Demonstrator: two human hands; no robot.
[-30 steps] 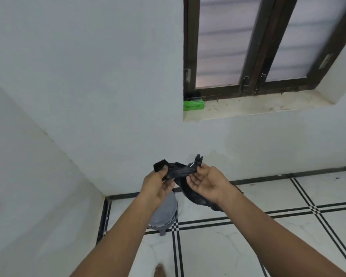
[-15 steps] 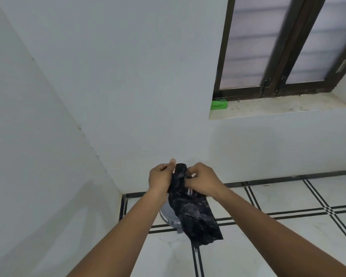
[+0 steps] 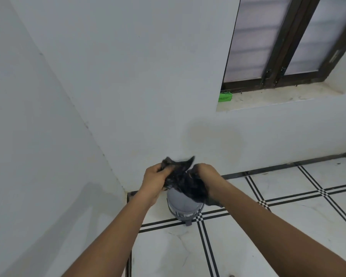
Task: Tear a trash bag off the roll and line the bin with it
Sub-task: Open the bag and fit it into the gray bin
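Note:
A crumpled black trash bag hangs between both hands, its upper edge spread out above the fingers. My left hand grips the bag's left side and my right hand grips its right side. Below them a grey bin stands on the tiled floor in the room's corner, with a small pedal at its front. The bag and hands hide the bin's top, so its opening cannot be seen. The rest of the bag droops down over the bin's right side.
White walls meet in a corner just behind the bin. A green box sits at the left end of the window ledge. White floor tiles with black stripes stretch to the right and toward me.
The bag hung long below my hands half a second ago; now its top is pulled apart between them. The hands have separated a little, and the bin shows more fully beneath.

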